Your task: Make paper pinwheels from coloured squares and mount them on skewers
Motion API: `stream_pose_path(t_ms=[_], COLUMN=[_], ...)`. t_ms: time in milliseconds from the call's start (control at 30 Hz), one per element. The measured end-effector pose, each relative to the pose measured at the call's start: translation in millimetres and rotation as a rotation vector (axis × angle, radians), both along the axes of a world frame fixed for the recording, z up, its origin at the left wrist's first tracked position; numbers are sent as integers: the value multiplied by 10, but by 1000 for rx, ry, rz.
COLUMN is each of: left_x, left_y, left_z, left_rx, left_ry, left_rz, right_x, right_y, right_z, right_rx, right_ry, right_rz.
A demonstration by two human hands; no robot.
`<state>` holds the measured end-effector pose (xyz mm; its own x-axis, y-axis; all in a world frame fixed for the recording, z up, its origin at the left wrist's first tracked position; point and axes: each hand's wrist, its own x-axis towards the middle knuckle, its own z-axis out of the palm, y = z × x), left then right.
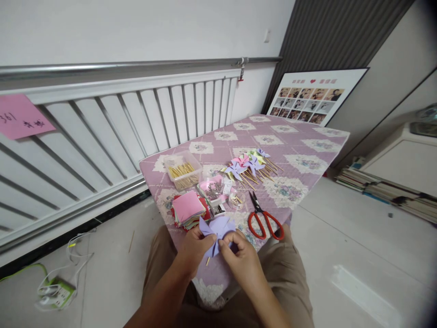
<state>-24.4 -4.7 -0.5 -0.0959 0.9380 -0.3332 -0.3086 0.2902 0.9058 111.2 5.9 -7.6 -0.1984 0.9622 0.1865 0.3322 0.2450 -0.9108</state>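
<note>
Both forearms are bare to the bottom edge of the view, with no sleeve, watch or band showing on them. The left hand (194, 248) and right hand (241, 255) wear no gloves, and no ring can be made out on the fingers. The legs are covered in plain khaki-tan trousers (290, 269), the cloth smooth and creased lightly over the knees, with no print or marking on it.

L hand (194, 249) + R hand (241, 255) close together, fingers pinched, forearms angled inward.
</note>
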Motion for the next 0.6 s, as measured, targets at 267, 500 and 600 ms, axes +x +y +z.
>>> stream_pose_path(t_ms=[267,500,600], left_x=[15,33,27], left_y=[-5,-7,-7], left_z=[-11,54,45], left_rx=[23,30,43], left_ry=[94,210,234], left_rz=[-6,14,21], right_x=[-8,-6,-6], right_y=[-3,-19,-37], right_z=[0,6,-7], right_rx=[33,40,57], right_ry=[-13,-26,-5], right_rz=[-23,-15,-11])
